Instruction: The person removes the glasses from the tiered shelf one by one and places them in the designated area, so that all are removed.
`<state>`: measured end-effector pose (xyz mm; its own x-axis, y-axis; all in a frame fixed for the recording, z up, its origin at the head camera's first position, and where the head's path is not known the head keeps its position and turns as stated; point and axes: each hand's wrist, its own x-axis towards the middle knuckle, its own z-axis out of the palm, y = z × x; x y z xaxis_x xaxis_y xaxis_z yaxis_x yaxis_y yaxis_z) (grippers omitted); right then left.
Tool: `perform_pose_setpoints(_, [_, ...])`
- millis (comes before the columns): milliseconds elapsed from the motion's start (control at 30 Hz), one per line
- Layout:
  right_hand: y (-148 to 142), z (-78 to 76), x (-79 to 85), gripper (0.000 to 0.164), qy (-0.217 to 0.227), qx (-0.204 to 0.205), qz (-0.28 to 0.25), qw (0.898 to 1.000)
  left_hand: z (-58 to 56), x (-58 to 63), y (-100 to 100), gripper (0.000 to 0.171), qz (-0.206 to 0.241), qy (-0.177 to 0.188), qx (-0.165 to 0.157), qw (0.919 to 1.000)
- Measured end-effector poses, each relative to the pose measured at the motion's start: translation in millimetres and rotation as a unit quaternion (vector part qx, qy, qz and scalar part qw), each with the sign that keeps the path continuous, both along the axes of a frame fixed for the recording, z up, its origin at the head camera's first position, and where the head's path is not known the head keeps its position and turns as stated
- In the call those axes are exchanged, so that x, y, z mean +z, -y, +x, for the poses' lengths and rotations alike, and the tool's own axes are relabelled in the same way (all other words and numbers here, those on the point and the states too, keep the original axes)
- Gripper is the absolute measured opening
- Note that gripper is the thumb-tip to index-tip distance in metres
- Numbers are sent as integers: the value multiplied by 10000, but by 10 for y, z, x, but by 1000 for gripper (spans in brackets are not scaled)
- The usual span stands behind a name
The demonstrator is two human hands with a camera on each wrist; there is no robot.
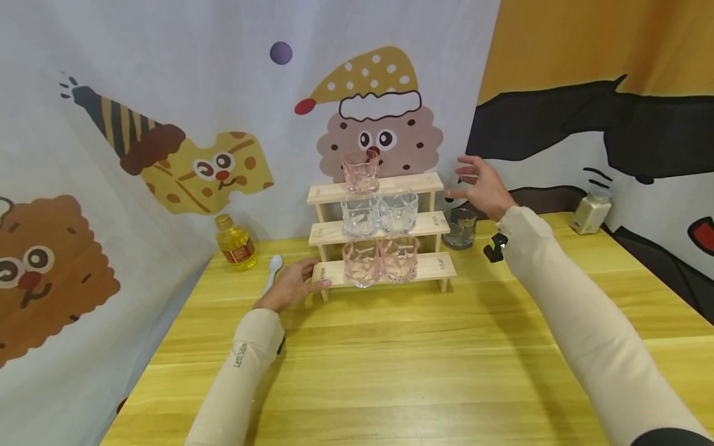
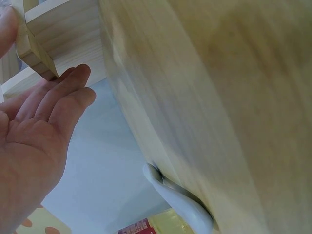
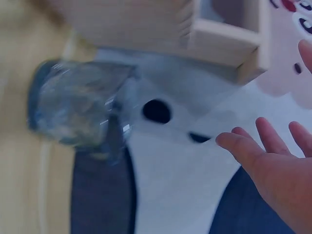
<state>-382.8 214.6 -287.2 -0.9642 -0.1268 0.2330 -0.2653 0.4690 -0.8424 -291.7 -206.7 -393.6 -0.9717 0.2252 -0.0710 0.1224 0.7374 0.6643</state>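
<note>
A three-step wooden display stand (image 1: pixel 433 267) bears several faceted glasses. Its top step has a pink glass (image 1: pixel 361 175), the middle step two clear glasses (image 1: pixel 398 214), the bottom step two pink glasses (image 1: pixel 362 263). My left hand (image 1: pixel 288 285) holds the left end of the bottom step, thumb at the front edge and fingers toward the back; the left wrist view shows the board's end (image 2: pixel 36 58) between thumb and fingers. My right hand (image 1: pixel 484 188) is in the air beside the top step, fingers spread, holding nothing. Below it a dark bluish glass (image 1: pixel 460 230) stands on the table.
Left of the stand are a bottle of yellow oil (image 1: pixel 237 245) and a white spoon (image 1: pixel 274 270) on the wooden table (image 1: pixel 362 365). A small jar (image 1: pixel 592 211) with pale contents stands at the back right. A printed cartoon curtain (image 1: pixel 223 80) hangs close behind.
</note>
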Motion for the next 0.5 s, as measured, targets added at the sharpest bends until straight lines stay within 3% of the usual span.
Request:
perform_pose_setpoints(233, [249, -3, 218, 84, -399, 244, -3, 9989, -2, 13, 9, 79, -135, -40, -58, 9999])
perform_pose_setpoints(500, [544, 2, 365, 83, -315, 418, -146, 9985, 6, 14, 8, 79, -108, -49, -81, 9999])
